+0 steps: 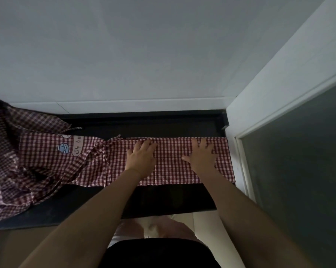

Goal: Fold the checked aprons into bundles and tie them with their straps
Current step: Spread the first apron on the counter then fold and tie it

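A red-and-white checked apron (173,161) lies folded into a long flat strip across the dark counter (163,200). My left hand (142,157) presses flat on the strip's middle, fingers straight. My right hand (201,155) lies flat on it further right, fingers spread. The apron's left part shows a printed patch (72,147), and a checked strap (105,149) lies crumpled beside it. A heap of other checked aprons (6,151) is bunched at the far left.
A white wall (143,55) rises right behind the counter. A white frame with a dark panel (298,151) closes off the right side. The counter's front edge runs just below the apron; the floor shows beneath.
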